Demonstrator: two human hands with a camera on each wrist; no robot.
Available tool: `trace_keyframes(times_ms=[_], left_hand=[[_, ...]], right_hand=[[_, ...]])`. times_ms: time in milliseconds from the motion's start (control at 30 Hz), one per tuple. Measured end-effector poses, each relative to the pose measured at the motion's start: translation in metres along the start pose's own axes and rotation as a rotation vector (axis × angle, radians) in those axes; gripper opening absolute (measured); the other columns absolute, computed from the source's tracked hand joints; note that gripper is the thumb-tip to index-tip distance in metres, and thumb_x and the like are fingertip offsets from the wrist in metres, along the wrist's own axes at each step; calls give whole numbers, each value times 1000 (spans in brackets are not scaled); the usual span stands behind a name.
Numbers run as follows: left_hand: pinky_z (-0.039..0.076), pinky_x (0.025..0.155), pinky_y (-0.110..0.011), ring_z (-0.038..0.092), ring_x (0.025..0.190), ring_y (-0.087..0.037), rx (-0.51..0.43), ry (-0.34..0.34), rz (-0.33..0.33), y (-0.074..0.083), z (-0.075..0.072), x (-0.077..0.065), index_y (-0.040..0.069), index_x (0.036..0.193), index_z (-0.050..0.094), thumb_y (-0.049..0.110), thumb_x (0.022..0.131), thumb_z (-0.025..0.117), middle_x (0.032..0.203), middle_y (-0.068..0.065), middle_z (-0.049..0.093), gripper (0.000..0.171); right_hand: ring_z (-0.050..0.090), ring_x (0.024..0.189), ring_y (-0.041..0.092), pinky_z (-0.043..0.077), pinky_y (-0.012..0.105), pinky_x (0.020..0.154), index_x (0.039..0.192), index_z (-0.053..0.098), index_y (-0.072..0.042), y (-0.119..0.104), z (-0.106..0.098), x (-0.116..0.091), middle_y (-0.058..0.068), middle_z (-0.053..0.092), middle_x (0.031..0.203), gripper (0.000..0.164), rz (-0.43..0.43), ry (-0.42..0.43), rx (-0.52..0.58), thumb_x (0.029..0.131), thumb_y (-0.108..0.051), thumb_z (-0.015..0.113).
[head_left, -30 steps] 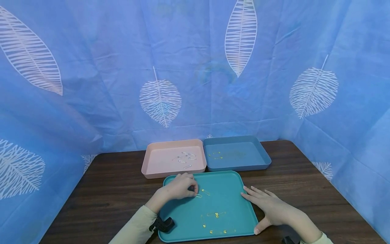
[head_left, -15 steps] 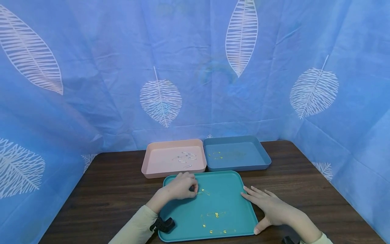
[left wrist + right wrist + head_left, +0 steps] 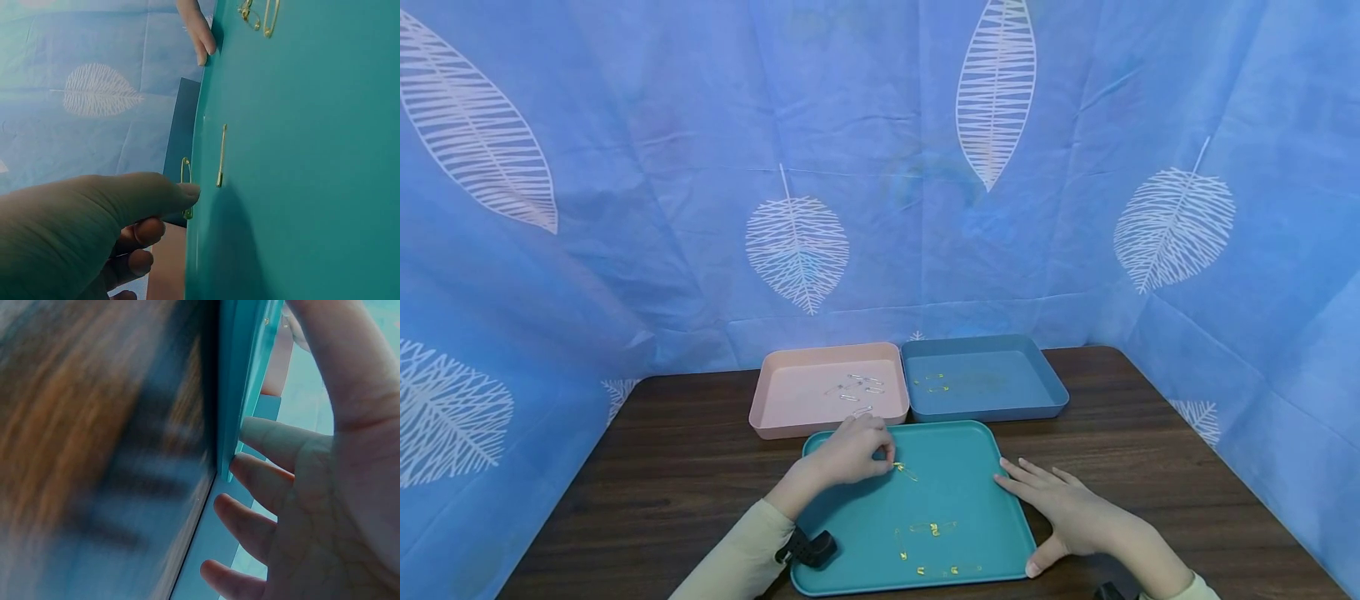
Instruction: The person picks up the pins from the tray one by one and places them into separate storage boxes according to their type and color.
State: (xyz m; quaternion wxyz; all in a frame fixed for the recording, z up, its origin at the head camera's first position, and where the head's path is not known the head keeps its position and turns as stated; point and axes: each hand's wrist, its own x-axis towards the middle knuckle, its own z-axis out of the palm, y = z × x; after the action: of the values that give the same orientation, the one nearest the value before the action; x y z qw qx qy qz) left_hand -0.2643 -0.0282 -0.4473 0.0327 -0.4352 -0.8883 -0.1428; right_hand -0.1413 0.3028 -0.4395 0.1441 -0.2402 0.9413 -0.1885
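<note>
A gold safety pin is pinched between the thumb and a finger of my left hand, raised over the far left part of the teal tray. Another gold safety pin lies on the tray just beyond those fingertips. Several more gold safety pins are scattered across the tray's near half. My right hand rests at the tray's right edge with fingers spread; in the right wrist view its index and middle fingertips are right at the tray's rim. It holds nothing.
Behind the teal tray stand a pink tray with several silver safety pins and a blue tray with several gold pins. All rest on a dark wooden table. A blue leaf-patterned cloth hangs behind.
My left hand has lifted slightly up and to the right, taking the pinched gold safety pin with it. My right hand stays in place at the tray's edge.
</note>
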Motion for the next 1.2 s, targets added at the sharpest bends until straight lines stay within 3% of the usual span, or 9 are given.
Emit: trace_keyframes(times_ms=[367, 700, 967, 1200], left_hand=[[27, 69, -24, 38, 74, -7, 71, 33, 4, 4, -5, 15, 28, 74, 64, 27, 87, 73, 82, 6, 57, 16], [32, 72, -27, 41, 76, -8, 138, 67, 37, 6, -11, 35, 27, 77, 66, 28, 88, 72, 85, 9, 57, 13], [27, 67, -23, 38, 72, -9, 158, 106, 56, 8, -16, 54, 26, 76, 67, 26, 89, 71, 80, 7, 54, 13], [27, 69, -25, 38, 74, -10, 156, 76, 48, 12, -19, 70, 25, 80, 68, 29, 92, 68, 87, 2, 60, 12]], right_hand=[[26, 141, 52, 21, 76, 102, 152, 34, -10, -1, 0, -1, 22, 25, 159, 112, 0, -1, 18, 64, -65, 76], [25, 141, 52, 21, 77, 101, 151, 35, -9, -1, -2, -1, 22, 25, 159, 112, -5, 5, 9, 63, -66, 75], [25, 141, 51, 22, 76, 101, 151, 35, -9, -1, -2, 0, 21, 25, 159, 113, 8, -1, -6, 63, -67, 75], [26, 141, 51, 23, 75, 102, 151, 35, -9, 0, -1, 1, 21, 26, 159, 113, 8, 5, -15, 63, -67, 74]])
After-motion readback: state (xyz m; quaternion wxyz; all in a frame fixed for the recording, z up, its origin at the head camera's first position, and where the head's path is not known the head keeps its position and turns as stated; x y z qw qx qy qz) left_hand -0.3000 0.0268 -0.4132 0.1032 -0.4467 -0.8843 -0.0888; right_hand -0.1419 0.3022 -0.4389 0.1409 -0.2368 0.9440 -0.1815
